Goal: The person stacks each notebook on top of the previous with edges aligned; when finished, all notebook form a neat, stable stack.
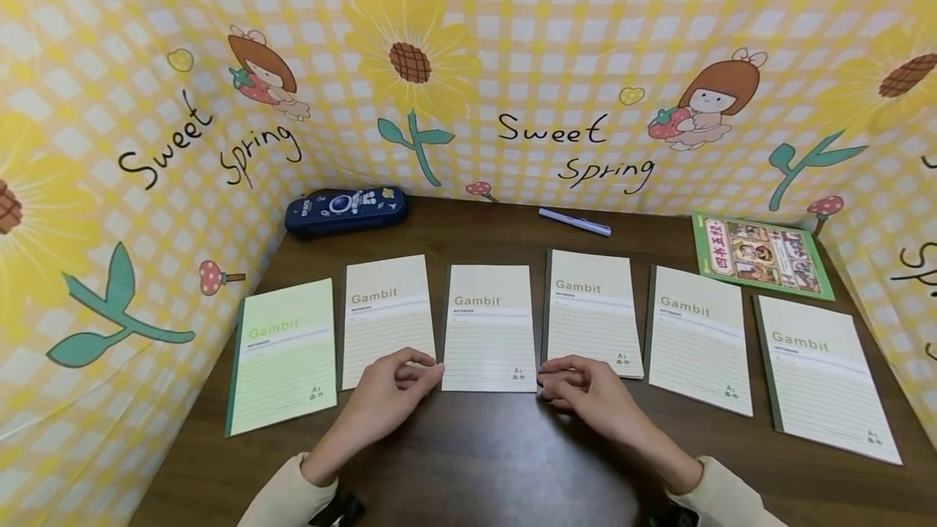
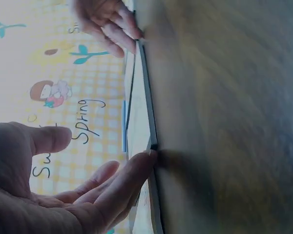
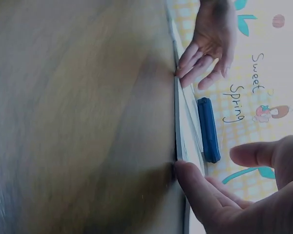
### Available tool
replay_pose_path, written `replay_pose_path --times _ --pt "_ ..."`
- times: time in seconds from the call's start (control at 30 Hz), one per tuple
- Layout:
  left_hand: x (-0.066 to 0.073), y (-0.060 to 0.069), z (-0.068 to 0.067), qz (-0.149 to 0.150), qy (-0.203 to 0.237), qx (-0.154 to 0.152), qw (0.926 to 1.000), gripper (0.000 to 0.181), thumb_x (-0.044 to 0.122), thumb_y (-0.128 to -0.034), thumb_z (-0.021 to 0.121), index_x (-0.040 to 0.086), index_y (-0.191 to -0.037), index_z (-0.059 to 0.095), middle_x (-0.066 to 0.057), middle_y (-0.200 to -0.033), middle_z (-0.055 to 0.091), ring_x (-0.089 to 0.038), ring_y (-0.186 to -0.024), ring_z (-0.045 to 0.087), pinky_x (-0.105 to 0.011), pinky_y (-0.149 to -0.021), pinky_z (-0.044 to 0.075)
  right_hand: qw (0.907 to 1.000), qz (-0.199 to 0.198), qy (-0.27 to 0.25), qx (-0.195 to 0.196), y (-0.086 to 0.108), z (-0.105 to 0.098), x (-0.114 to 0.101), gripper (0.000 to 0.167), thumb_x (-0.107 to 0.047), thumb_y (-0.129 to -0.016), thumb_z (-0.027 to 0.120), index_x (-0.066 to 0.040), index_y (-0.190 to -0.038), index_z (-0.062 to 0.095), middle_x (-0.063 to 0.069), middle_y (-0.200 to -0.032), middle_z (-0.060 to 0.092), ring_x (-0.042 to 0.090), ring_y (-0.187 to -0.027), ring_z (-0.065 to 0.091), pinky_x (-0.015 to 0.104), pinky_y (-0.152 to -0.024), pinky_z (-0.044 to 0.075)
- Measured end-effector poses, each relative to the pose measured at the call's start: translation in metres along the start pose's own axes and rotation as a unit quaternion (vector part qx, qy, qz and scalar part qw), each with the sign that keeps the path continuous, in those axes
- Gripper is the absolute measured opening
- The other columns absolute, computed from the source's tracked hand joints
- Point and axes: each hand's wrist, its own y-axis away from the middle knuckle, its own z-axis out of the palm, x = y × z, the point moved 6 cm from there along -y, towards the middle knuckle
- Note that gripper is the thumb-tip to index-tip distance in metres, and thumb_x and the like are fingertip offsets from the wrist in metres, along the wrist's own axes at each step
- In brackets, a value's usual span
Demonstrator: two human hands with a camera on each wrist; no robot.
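Observation:
Several A5 Gambit notebooks stand in a curved row on the table. The third from the left, a cream notebook (image 1: 486, 348), lies between my hands. At its lower left corner is my left hand (image 1: 388, 393), thumb apart from the loosely bent fingers (image 2: 122, 190). My right hand (image 1: 600, 397) sits by its lower right corner, fingertips (image 3: 188, 173) at the edge and thumb held away. Neither hand grips anything. Partly behind the left hand is the second notebook (image 1: 388, 311); behind the right hand lies the fourth notebook (image 1: 593, 307).
A green-tinted notebook (image 1: 285, 356) ends the row at left; two more, a fifth notebook (image 1: 699, 340) and a sixth notebook (image 1: 827, 381), lie at right. Behind are a dark blue pencil case (image 1: 346, 212), a pale blue pen (image 1: 574, 222) and a green-bordered book (image 1: 761, 254). Patterned cloth (image 1: 512, 47) surrounds the table.

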Motion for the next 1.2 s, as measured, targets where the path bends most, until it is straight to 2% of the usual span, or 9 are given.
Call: replay_pose_path --times 0.13,0.2,0.33,0.43,0.53,0.73,0.9,1.2 --pt "-0.002 0.002 -0.002 -0.019 0.049 -0.019 0.9984 0.033 0.043 -0.0984 0.071 0.015 -0.115 0.073 -0.005 -0.102 0.082 -0.015 -0.093 0.079 -0.033 -0.083 0.060 0.9966 0.029 -0.075 -0.015 0.000 0.003 0.005 0.043 -0.014 -0.104 0.062 0.014 -0.136 0.057 0.029 -0.131 0.069 0.027 -0.112 0.075 0.034 -0.093 0.062" --pt "-0.005 0.003 -0.002 -0.034 0.091 -0.028 0.9949 0.036 0.040 -0.0991 0.071 0.010 -0.118 0.072 -0.011 -0.106 0.081 -0.019 -0.095 0.079 -0.032 -0.085 0.062 0.9939 0.042 -0.101 -0.015 0.000 0.004 0.007 0.045 -0.014 -0.104 0.062 0.015 -0.138 0.055 0.029 -0.133 0.068 0.025 -0.115 0.074 0.033 -0.095 0.062" --pt "-0.010 0.005 0.000 -0.061 0.188 -0.049 0.9790 0.039 0.029 -0.1020 0.069 -0.003 -0.125 0.065 -0.021 -0.115 0.078 -0.024 -0.100 0.078 -0.034 -0.088 0.064 0.9866 0.066 -0.148 -0.019 0.000 0.004 0.010 0.049 -0.012 -0.104 0.061 0.016 -0.142 0.050 0.028 -0.136 0.066 0.023 -0.118 0.073 0.032 -0.099 0.060" --pt "-0.012 0.004 0.001 -0.073 0.238 -0.058 0.9669 0.041 0.025 -0.1031 0.068 -0.007 -0.128 0.060 -0.024 -0.119 0.075 -0.023 -0.101 0.077 -0.034 -0.088 0.064 0.9805 0.081 -0.178 -0.017 0.000 0.004 0.011 0.051 -0.011 -0.104 0.061 0.017 -0.145 0.047 0.025 -0.135 0.068 0.021 -0.116 0.073 0.029 -0.100 0.059" --pt "-0.013 0.004 0.001 -0.082 0.254 -0.058 0.9621 0.044 0.027 -0.1031 0.068 -0.007 -0.129 0.059 -0.023 -0.120 0.075 -0.022 -0.101 0.077 -0.034 -0.088 0.064 0.9768 0.091 -0.194 -0.010 0.000 0.003 0.011 0.056 -0.012 -0.102 0.066 0.016 -0.146 0.046 0.019 -0.129 0.072 0.017 -0.112 0.074 0.027 -0.098 0.059" --pt "-0.013 0.004 0.000 -0.078 0.275 -0.068 0.9559 0.047 0.022 -0.1024 0.068 -0.011 -0.132 0.055 -0.023 -0.120 0.074 -0.022 -0.100 0.077 -0.035 -0.088 0.064 0.9753 0.095 -0.199 0.009 -0.002 0.005 0.013 0.060 -0.013 -0.098 0.072 0.015 -0.145 0.048 0.011 -0.118 0.075 0.010 -0.101 0.073 0.024 -0.094 0.060" --pt "-0.014 0.003 0.000 -0.071 0.266 -0.062 0.9594 0.052 0.016 -0.0986 0.073 -0.009 -0.139 0.052 -0.022 -0.116 0.076 -0.020 -0.096 0.078 -0.032 -0.087 0.064 0.9773 0.070 -0.200 0.009 -0.006 0.006 0.014 0.057 -0.006 -0.099 0.070 0.019 -0.144 0.047 0.010 -0.115 0.077 0.007 -0.097 0.074 0.025 -0.092 0.061" --pt "-0.010 -0.002 0.002 -0.021 0.192 -0.059 0.9794 0.054 0.012 -0.0974 0.073 -0.008 -0.144 0.054 -0.026 -0.118 0.074 -0.025 -0.095 0.077 -0.029 -0.079 0.064 0.9819 0.044 -0.184 0.005 -0.011 0.006 0.010 0.053 0.000 -0.097 0.069 0.022 -0.141 0.048 0.001 -0.101 0.077 0.007 -0.090 0.075 0.023 -0.088 0.062"
